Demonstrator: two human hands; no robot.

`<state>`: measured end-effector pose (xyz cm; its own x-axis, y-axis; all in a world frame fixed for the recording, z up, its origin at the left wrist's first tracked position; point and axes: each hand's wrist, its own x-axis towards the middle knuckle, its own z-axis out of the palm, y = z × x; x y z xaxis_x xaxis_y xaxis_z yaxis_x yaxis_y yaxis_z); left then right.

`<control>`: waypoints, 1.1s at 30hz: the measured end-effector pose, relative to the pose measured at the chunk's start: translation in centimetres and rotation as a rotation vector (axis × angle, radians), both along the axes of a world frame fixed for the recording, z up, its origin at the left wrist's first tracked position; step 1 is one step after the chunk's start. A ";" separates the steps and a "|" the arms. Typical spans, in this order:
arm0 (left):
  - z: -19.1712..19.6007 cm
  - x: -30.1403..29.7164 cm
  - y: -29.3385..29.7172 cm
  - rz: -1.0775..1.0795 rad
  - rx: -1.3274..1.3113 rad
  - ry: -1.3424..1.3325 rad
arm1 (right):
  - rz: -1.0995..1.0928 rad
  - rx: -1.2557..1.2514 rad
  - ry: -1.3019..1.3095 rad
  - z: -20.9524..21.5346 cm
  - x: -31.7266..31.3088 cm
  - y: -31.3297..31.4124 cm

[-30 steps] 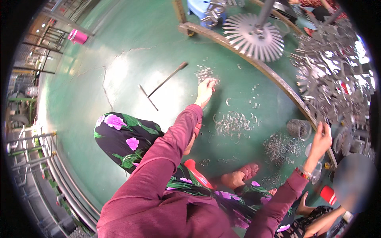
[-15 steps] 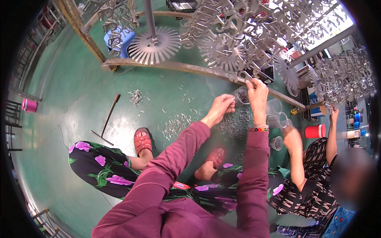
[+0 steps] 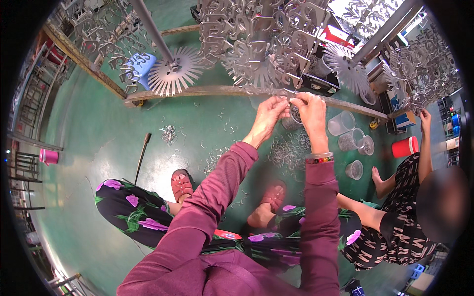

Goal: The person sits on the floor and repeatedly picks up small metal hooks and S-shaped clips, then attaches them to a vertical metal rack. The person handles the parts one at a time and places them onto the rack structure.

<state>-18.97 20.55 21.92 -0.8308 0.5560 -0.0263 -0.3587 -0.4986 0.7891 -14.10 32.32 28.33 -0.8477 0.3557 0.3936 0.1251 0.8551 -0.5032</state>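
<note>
My left hand (image 3: 270,116) and my right hand (image 3: 311,112) meet in front of me, fingertips close together. Both are closed in a pinch; whatever sits between the fingers is too small to make out. Just above them hangs a dense cluster of grey metal hooks (image 3: 256,34), whose lower end comes near my fingertips. Partly behind my hands is a clear plastic cup (image 3: 295,118) with small metal pieces in it. Below the hands, a loose pile of small wire hooks (image 3: 289,152) lies on the green floor.
A rusty frame bar (image 3: 197,92) crosses beyond my hands, with slotted metal discs (image 3: 175,71) above it. Clear plastic tubs (image 3: 340,123) and a red bucket (image 3: 405,147) stand to the right. A co-worker (image 3: 395,217) sits close on my right. At left lies a dark rod (image 3: 143,155).
My hands have come closer together, the right one shifting left toward the left. The view has turned slightly. The co-worker's near arm has moved down, closer to my right arm.
</note>
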 end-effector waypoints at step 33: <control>-3.0 -3.9 -2.6 -0.349 -0.086 -0.125 | 0.005 -0.233 -0.261 1.7 -2.3 -0.2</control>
<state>-22.85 17.94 18.96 -0.5791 0.7963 -0.1746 -0.5916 -0.2632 0.7620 -16.37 32.09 30.01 -0.9109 0.4062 0.0725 0.2713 0.7220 -0.6365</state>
